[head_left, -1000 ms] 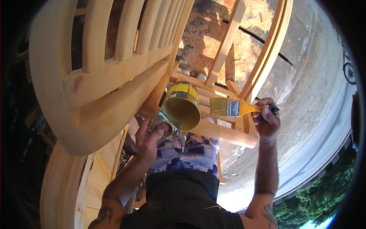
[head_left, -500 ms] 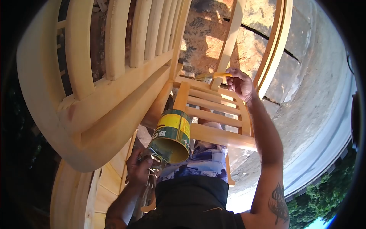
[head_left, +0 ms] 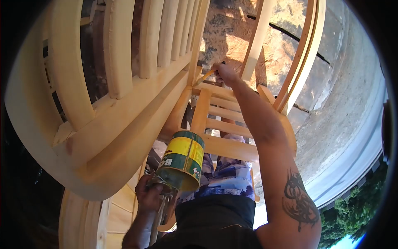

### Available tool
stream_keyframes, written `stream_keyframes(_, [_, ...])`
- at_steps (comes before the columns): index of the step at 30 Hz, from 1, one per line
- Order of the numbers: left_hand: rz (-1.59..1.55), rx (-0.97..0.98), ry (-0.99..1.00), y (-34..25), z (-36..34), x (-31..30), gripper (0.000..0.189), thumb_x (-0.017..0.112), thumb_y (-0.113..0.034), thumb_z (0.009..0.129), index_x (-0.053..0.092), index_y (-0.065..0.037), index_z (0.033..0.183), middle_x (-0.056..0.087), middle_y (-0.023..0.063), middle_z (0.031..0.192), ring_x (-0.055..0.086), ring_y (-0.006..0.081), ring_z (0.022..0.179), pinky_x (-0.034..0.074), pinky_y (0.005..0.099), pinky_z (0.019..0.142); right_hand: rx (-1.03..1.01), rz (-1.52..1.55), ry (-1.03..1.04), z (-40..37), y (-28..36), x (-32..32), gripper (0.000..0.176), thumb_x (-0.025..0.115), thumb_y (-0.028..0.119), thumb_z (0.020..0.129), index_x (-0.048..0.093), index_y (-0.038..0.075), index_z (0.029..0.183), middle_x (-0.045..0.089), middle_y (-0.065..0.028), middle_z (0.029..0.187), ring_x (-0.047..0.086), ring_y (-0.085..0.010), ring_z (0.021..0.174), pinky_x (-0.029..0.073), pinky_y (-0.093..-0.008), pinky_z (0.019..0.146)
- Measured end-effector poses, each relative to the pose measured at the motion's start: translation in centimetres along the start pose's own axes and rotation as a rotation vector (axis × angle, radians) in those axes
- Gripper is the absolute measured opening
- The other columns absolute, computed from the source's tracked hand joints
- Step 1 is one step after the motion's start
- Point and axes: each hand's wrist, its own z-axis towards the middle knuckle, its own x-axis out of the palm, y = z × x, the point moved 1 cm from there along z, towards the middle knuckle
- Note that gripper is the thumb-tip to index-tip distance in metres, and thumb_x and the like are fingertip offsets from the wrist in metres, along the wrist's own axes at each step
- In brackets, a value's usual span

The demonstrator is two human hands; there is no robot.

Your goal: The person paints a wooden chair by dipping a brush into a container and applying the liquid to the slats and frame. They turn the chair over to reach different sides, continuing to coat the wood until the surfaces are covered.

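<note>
My left hand (head_left: 149,194) is closed at the lower rim side of a green and yellow paint can (head_left: 191,151). The can tilts with its opening facing me, in front of my patterned shorts. My right hand (head_left: 226,74) stretches forward, its fingers wrapped round a paintbrush (head_left: 205,77) with a yellowish handle. The brush points down and left, its tip at the corner where the slatted seat (head_left: 224,146) meets the upright post of the wooden backrest (head_left: 124,93). Bristles are mostly hidden against the pale wood.
A wooden rail (head_left: 300,54) runs along the right, with a slanting wooden bar (head_left: 258,39) left of it. More pale wooden furniture (head_left: 81,220) stands at lower left. Beneath lies a stained, cracked concrete floor (head_left: 331,83); green foliage (head_left: 352,220) shows at lower right.
My right hand has moved left and forward with the paintbrush, bringing its tip to the corner by the backrest post. The can appears slightly lower in view, still in my left hand.
</note>
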Motion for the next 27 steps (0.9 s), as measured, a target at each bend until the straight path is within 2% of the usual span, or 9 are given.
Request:
stream_keyframes(1, [0.008, 0.003, -0.02, 0.1, 0.0, 0.0, 0.03, 0.059, -0.004, 0.073, 0.06, 0.001, 0.102, 0.066, 0.0078, 0.09, 0.064, 0.0168, 0.079, 0.055, 0.0328, 0.074, 0.012, -0.049, 0.009, 0.6, -0.3, 0.1, 0.021, 0.066, 0.02, 0.082, 0.06, 0.002, 0.071, 0.054, -0.0045, 0.065, 0.047, -0.0139, 0.051, 0.038, -0.0312, 0.043])
stream_keyframes(4, [-0.061, -0.001, 0.073, 0.9, 0.2, -1.7, 0.032, 0.061, 0.002, 0.077, 0.06, 0.002, 0.109, 0.067, 0.0105, 0.097, 0.066, 0.0194, 0.087, 0.057, 0.0345, 0.076, -0.143, -0.643, -0.069, 1.7, 0.2, -0.8, 0.027, 0.063, 0.026, 0.084, 0.064, 0.0, 0.079, 0.06, -0.0089, 0.07, 0.055, -0.0182, 0.057, 0.046, -0.0351, 0.051])
stream_keyframes(7, [-0.058, 0.002, 0.077, 1.1, 0.4, -2.0, 0.031, 0.062, 0.0, 0.077, 0.06, 0.002, 0.108, 0.066, 0.0096, 0.096, 0.066, 0.0191, 0.085, 0.057, 0.0339, 0.075, -0.083, -0.823, -0.125, 1.8, 2.6, -2.3, 0.031, 0.059, 0.031, 0.085, 0.067, 0.0, 0.086, 0.062, -0.0125, 0.074, 0.06, -0.0208, 0.063, 0.051, -0.0369, 0.059])
stream_keyframes(14, [0.037, 0.044, 0.089, 1.2, 0.6, -2.1, 0.031, 0.062, -0.002, 0.077, 0.06, 0.003, 0.108, 0.065, 0.0094, 0.095, 0.066, 0.0182, 0.082, 0.057, 0.0326, 0.071, -0.021, -0.382, 0.028, 2.4, 1.6, 1.2, 0.03, 0.059, 0.03, 0.084, 0.064, 0.001, 0.076, 0.055, -0.0097, 0.061, 0.049, -0.0171, 0.048, 0.042, -0.0328, 0.048])
stream_keyframes(17, [0.08, 0.045, 0.086, 1.1, 0.3, -2.6, 0.032, 0.062, -0.003, 0.076, 0.061, 0.003, 0.108, 0.064, 0.0094, 0.094, 0.065, 0.0177, 0.081, 0.057, 0.0323, 0.071, -0.036, -0.697, -0.05, 0.9, 2.8, 0.0, 0.029, 0.061, 0.028, 0.084, 0.064, 0.001, 0.073, 0.057, -0.0082, 0.062, 0.051, -0.0169, 0.05, 0.044, -0.0336, 0.048])
stream_keyframes(20, [0.102, 0.05, 0.07, 1.8, 0.3, -3.3, 0.033, 0.062, -0.004, 0.076, 0.061, 0.003, 0.109, 0.064, 0.0098, 0.094, 0.065, 0.0182, 0.079, 0.057, 0.0325, 0.069, -0.408, -1.086, -0.265, 3.3, 2.8, -0.5, 0.04, 0.055, 0.036, 0.085, 0.065, 0.001, 0.069, 0.064, -0.0126, 0.064, 0.062, -0.0215, 0.053, 0.052, -0.0363, 0.057])
stream_keyframes(23, [0.105, 0.047, 0.086, 1.7, 0.7, -3.0, 0.034, 0.061, -0.004, 0.076, 0.061, 0.003, 0.109, 0.065, 0.0108, 0.093, 0.066, 0.0196, 0.076, 0.058, 0.033, 0.067, -0.077, -0.575, -0.051, 3.9, 2.1, 0.8, 0.043, 0.051, 0.038, 0.088, 0.066, 0.001, 0.073, 0.067, -0.0128, 0.07, 0.065, -0.0226, 0.056, 0.053, -0.0372, 0.058])
stream_keyframes(24, [0.092, 0.038, 0.086, 1.2, 0.8, -2.5, 0.034, 0.061, -0.003, 0.076, 0.061, 0.004, 0.109, 0.065, 0.0112, 0.093, 0.067, 0.02, 0.075, 0.059, 0.0331, 0.066, -0.023, -0.409, -0.026, 3.5, 1.6, 1.3, 0.028, 0.061, 0.023, 0.085, 0.063, 0.0, 0.07, 0.06, -0.0095, 0.063, 0.057, -0.0187, 0.052, 0.048, -0.0347, 0.048])
stream_keyframes(27, [0.063, 0.006, 0.075, 0.3, 0.6, -1.7, 0.033, 0.061, -0.003, 0.076, 0.061, 0.004, 0.109, 0.065, 0.0119, 0.093, 0.068, 0.0206, 0.074, 0.059, 0.0337, 0.066, 0.006, -0.683, -0.076, 3.8, 1.5, 0.8, 0.029, 0.06, 0.023, 0.087, 0.064, -0.001, 0.071, 0.061, -0.0093, 0.062, 0.059, -0.0178, 0.051, 0.05, -0.0334, 0.048])
